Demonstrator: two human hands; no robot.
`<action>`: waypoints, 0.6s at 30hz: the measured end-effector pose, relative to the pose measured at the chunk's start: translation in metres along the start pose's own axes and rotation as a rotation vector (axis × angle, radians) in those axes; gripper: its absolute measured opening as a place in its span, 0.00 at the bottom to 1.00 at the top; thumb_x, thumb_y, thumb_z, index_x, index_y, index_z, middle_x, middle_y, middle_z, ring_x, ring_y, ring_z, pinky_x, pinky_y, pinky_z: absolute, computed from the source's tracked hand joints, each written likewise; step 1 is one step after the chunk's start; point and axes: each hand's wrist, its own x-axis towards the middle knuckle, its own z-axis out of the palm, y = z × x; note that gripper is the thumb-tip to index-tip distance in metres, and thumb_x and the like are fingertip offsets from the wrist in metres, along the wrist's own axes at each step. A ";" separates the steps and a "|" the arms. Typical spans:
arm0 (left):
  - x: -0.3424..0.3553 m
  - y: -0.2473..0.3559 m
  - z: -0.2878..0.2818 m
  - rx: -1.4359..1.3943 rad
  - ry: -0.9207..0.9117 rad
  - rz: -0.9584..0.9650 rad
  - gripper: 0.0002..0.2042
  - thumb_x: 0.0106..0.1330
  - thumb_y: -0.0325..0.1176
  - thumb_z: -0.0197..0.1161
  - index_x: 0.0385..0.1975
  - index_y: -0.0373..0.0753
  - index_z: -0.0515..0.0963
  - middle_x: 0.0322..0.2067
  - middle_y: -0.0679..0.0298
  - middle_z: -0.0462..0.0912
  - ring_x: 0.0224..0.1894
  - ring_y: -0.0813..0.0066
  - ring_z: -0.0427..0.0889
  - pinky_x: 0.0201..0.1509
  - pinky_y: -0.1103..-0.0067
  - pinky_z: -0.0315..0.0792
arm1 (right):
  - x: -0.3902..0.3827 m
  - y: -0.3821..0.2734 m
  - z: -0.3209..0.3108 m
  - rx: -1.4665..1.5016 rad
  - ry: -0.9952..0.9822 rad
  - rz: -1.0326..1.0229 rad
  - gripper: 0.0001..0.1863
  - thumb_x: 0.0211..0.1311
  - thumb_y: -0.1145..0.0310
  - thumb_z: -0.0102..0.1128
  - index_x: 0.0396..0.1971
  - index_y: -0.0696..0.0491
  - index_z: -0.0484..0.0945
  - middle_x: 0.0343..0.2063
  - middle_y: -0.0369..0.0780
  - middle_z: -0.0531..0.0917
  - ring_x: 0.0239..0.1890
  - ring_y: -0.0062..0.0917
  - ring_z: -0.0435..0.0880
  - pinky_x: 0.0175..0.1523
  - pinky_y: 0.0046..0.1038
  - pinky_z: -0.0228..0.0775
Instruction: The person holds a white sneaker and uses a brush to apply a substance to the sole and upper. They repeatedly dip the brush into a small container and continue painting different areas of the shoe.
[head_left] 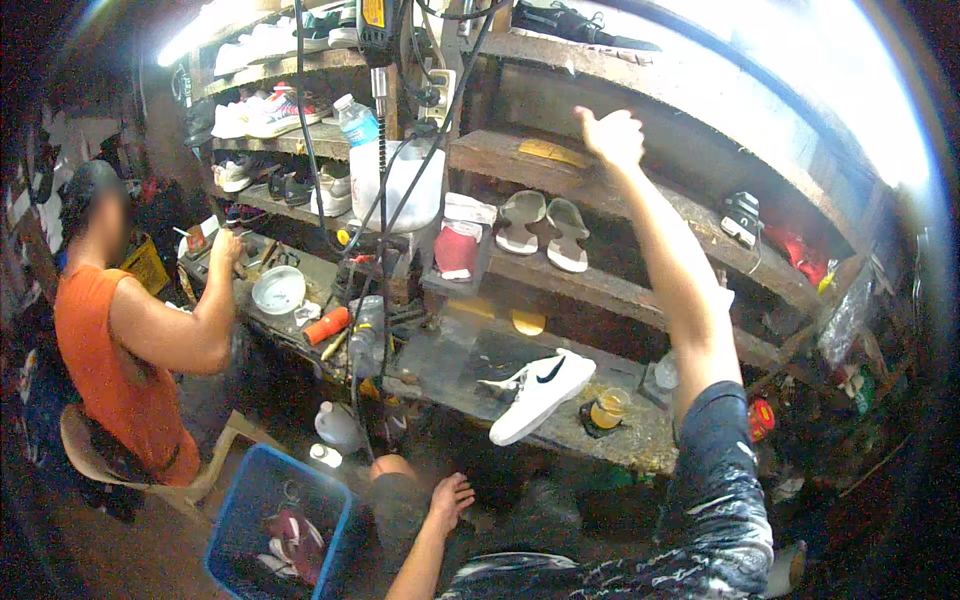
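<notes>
My right hand (613,137) is raised in front of the upper shelves, its thumb stretched out and its fingers curled in, with nothing seen in it. Low by my knee, my left hand (453,500) has loosely bent fingers, slightly apart, and holds nothing. A white sneaker (548,398) with a black mark lies on the worn workbench (440,375) ahead of me. To its right stands a small container of amber liquid (608,408). A pair of grey sandals (545,232) rests on the shelf below my raised hand.
A co-worker in an orange top (125,350) sits at the left, one hand at the bench near a white bowl (279,289). A blue-rimmed bin (345,500) stands by my left leg. A rotary tool (378,30) and cables hang overhead. Shoes (265,112) fill the left shelves.
</notes>
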 end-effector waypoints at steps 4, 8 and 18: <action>0.006 -0.005 -0.007 -0.052 -0.018 0.029 0.26 0.75 0.48 0.61 0.61 0.33 0.72 0.54 0.52 0.79 0.53 0.58 0.82 0.58 0.63 0.78 | -0.049 0.020 -0.052 0.049 0.508 -0.298 0.42 0.69 0.42 0.65 0.63 0.67 0.71 0.60 0.57 0.78 0.62 0.46 0.79 0.66 0.44 0.72; 0.021 -0.010 -0.007 -0.033 -0.084 -0.023 0.24 0.78 0.51 0.56 0.56 0.34 0.77 0.47 0.55 0.85 0.48 0.62 0.85 0.54 0.66 0.80 | -0.219 0.095 -0.073 0.459 0.457 -0.964 0.21 0.67 0.67 0.68 0.55 0.61 0.76 0.50 0.51 0.83 0.54 0.45 0.82 0.64 0.41 0.71; -0.002 0.011 -0.010 -0.683 -0.754 0.230 0.46 0.73 0.74 0.31 0.79 0.42 0.59 0.79 0.54 0.56 0.80 0.48 0.54 0.82 0.51 0.45 | -0.642 0.161 0.077 0.522 -1.012 -0.606 0.36 0.71 0.57 0.56 0.72 0.63 0.63 0.71 0.56 0.68 0.73 0.52 0.65 0.78 0.48 0.53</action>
